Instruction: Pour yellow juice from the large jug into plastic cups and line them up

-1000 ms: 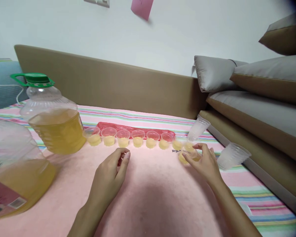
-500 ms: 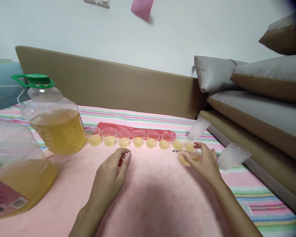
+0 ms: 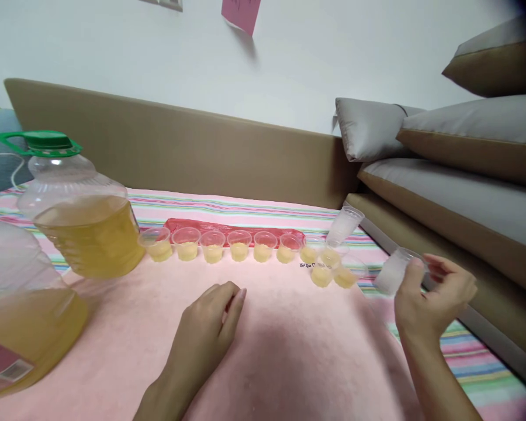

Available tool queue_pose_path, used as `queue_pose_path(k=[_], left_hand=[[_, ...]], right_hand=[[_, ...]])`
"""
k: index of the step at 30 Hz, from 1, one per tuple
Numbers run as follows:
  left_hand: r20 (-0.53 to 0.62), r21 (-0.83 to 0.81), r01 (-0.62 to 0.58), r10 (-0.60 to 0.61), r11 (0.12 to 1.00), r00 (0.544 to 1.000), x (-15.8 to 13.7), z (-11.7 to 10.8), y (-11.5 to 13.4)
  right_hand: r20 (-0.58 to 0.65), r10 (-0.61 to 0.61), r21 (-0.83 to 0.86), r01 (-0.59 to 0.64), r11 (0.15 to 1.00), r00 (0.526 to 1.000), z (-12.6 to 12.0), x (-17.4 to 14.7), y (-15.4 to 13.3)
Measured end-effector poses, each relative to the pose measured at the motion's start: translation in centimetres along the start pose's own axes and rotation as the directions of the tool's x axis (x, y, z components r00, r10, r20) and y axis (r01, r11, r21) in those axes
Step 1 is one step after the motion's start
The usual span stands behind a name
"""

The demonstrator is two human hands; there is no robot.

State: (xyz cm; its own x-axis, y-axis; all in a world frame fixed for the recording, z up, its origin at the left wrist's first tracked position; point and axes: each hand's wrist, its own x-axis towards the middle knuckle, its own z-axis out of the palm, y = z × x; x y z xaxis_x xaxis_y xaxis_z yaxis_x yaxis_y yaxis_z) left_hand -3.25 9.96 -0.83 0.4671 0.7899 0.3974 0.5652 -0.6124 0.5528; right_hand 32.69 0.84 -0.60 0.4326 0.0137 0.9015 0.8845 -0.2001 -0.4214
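My left hand (image 3: 213,318) rests above the pink cloth with its fingers curled in against the thumb and nothing in them. At the right, my right hand (image 3: 433,292) has its thumb and fingers around the rim end of a tilted stack of clear plastic cups (image 3: 392,272); the fingers partly hide that end. A row of clear plastic cups (image 3: 239,247) holding some yellow liquid runs across the cloth. At its right end several more filled cups (image 3: 321,275) crowd together, rims overlapping, left of my right hand.
Two big clear jugs of yellow liquid, one green-capped (image 3: 87,234) and one nearer (image 3: 30,316), stand on the left. A red plastic wrapper (image 3: 232,227) lies behind the row. Another cup stack (image 3: 345,224) leans farther back. Grey-brown cushions (image 3: 464,181) are piled on the right.
My right hand has left the filled cups and moved right to the cup stack. My left hand's fingers have drawn closer together. The view has shifted slightly right.
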Motion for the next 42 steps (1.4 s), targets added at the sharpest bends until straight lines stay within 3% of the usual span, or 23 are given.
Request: queue_pose_path(k=[3, 6, 10, 14, 16, 24, 42], left_hand=[[0.072, 0.05, -0.164, 0.16, 0.985, 0.984, -1.0, 1.1, 1.0], [0.151, 0.086, -0.332, 0.317, 0.939, 0.936, -2.4, 2.4, 2.3], [0.207, 0.033, -0.56, 0.542, 0.828, 0.814, -4.3, 5.0, 3.8], [0.189, 0.017, -0.717, 0.702, 0.697, 0.687, -5.6, 7.1, 4.4], [0.184, 0.025, -0.747, 0.731, 0.664, 0.657, -5.8, 7.5, 4.4], [0.147, 0.014, -0.687, 0.679, 0.726, 0.72, -5.1, 6.2, 4.6], [0.149, 0.026, -0.683, 0.673, 0.73, 0.725, -4.8, 6.2, 4.6]], right_hand=[[-0.074, 0.061, -0.082, -0.067, 0.994, 0.995, 0.5, -0.7, 2.4], [-0.03, 0.172, -0.163, -0.174, 0.971, 0.985, 1.3, -1.8, 4.6], [0.03, 0.338, -0.246, -0.321, 0.915, 0.941, 2.0, -3.0, 6.9], [0.075, 0.392, -0.235, -0.366, 0.9, 0.917, 2.1, -3.7, 8.4], [0.097, 0.41, -0.224, -0.381, 0.897, 0.907, 2.2, -3.8, 8.9], [0.128, 0.444, -0.212, -0.413, 0.886, 0.887, 2.5, -3.6, 9.8], [0.099, 0.49, -0.193, -0.466, 0.863, 0.866, 3.2, -3.0, 11.4]])
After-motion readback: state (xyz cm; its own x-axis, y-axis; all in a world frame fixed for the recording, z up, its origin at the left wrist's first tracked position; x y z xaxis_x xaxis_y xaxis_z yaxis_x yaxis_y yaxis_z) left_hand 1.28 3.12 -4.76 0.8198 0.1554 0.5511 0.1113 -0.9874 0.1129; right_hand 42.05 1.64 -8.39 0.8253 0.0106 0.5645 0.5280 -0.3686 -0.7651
